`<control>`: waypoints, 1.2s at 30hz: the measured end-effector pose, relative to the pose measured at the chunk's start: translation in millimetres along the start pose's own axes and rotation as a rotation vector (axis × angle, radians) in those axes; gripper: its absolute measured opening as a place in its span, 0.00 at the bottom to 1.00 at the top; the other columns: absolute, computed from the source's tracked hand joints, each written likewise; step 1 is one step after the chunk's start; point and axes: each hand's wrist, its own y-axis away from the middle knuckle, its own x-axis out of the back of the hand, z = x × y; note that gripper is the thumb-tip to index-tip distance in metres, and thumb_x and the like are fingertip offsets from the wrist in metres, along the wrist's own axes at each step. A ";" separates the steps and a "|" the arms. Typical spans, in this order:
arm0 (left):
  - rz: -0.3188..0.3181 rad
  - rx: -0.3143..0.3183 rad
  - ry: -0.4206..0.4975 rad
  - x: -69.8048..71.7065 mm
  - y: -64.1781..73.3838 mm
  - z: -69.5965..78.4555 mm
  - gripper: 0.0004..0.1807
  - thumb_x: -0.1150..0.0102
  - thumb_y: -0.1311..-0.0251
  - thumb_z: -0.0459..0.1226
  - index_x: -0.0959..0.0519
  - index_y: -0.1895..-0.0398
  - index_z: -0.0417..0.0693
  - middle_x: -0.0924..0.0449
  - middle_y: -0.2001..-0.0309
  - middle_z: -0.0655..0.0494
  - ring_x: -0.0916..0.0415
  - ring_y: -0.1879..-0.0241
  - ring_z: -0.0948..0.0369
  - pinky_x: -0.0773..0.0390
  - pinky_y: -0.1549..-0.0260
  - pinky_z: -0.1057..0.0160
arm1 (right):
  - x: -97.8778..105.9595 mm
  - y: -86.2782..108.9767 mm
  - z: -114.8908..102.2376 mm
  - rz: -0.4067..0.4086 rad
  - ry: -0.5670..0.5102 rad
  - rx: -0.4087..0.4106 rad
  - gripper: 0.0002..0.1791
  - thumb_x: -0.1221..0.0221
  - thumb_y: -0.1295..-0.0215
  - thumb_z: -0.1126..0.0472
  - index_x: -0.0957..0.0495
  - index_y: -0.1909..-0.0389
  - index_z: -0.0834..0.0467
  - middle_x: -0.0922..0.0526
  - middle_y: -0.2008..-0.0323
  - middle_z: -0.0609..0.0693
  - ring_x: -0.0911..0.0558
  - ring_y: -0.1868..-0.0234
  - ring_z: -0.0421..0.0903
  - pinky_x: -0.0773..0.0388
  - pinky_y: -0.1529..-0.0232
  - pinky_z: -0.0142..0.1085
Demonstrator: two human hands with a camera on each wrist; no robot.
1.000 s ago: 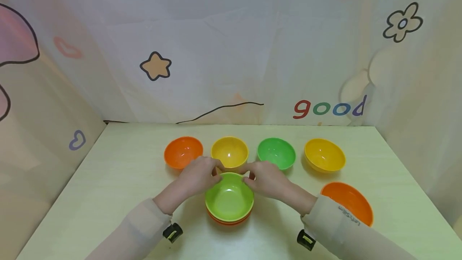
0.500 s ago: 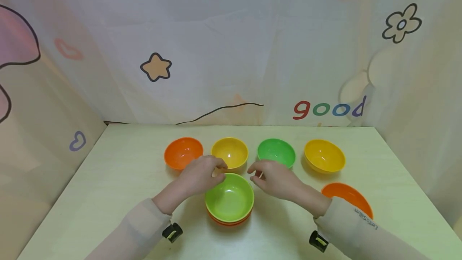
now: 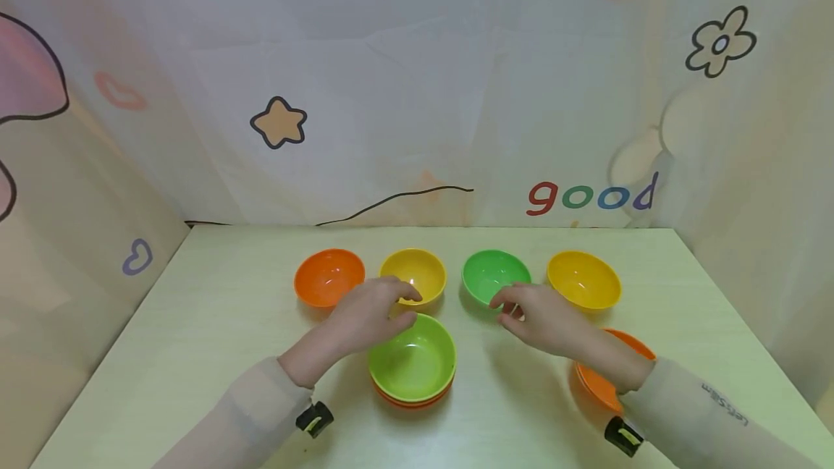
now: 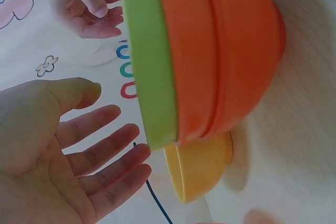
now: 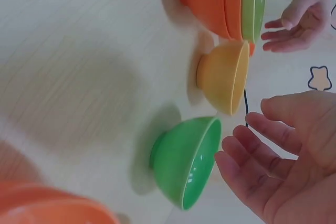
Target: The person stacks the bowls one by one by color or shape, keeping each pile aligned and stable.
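Observation:
A lime green bowl (image 3: 413, 360) tops a nested stack at the table's middle, with two orange bowls (image 4: 231, 51) beneath it in the left wrist view. My left hand (image 3: 371, 315) hovers over the stack's far left rim, fingers loosely spread and holding nothing. My right hand (image 3: 546, 318) hangs in the air to the right of the stack, fingers relaxed, nothing in its grasp. Nearest to it is a green bowl (image 5: 184, 161), just past the fingertips in the head view. A large orange bowl (image 3: 596, 386) at the right is partly hidden under the right forearm.
Along the back stand an orange bowl (image 3: 329, 279), a yellow bowl (image 3: 423, 270) beyond the stack, and another yellow bowl (image 3: 584, 281) right of the green one. A printed cloth backdrop (image 3: 365, 93) rises behind the pale table (image 3: 195, 353).
My right hand has left the stack's rim and moved right, its forearm now crossing the orange bowl. My left hand has barely shifted, its thumb and fingers slightly more spread. The stack stays put.

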 end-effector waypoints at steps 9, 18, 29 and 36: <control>0.018 -0.073 -0.017 -1.5 1.1 7.4 0.14 0.41 0.44 0.41 0.20 0.55 0.49 0.21 0.58 0.57 0.23 0.59 0.57 0.24 0.60 0.61 | 17.4 22.0 25.4 -0.001 0.005 -0.109 0.05 0.39 0.44 0.65 0.20 0.66 0.56 0.20 0.71 0.42 0.23 0.70 0.39 0.24 0.69 0.28; 0.019 -0.095 -0.016 -2.9 0.3 15.2 0.15 0.43 0.42 0.44 0.22 0.52 0.52 0.22 0.55 0.58 0.24 0.56 0.59 0.24 0.58 0.61 | 30.5 45.0 52.0 0.025 0.027 -0.186 0.06 0.39 0.46 0.67 0.19 0.67 0.57 0.19 0.71 0.44 0.23 0.70 0.40 0.23 0.71 0.32; 0.000 -0.127 0.022 -6.3 -5.5 35.6 0.16 0.44 0.41 0.45 0.23 0.50 0.53 0.23 0.50 0.59 0.25 0.54 0.60 0.25 0.54 0.58 | 33.2 70.2 82.8 -0.020 0.075 -0.280 0.06 0.40 0.47 0.67 0.20 0.67 0.59 0.21 0.73 0.45 0.24 0.71 0.42 0.24 0.71 0.34; -0.006 -0.172 0.011 -11.6 -10.7 46.3 0.16 0.44 0.41 0.44 0.23 0.50 0.52 0.22 0.53 0.61 0.26 0.54 0.62 0.26 0.55 0.64 | 31.3 84.1 100.7 -0.049 0.086 -0.321 0.06 0.40 0.49 0.68 0.20 0.68 0.60 0.20 0.73 0.48 0.24 0.72 0.44 0.24 0.73 0.37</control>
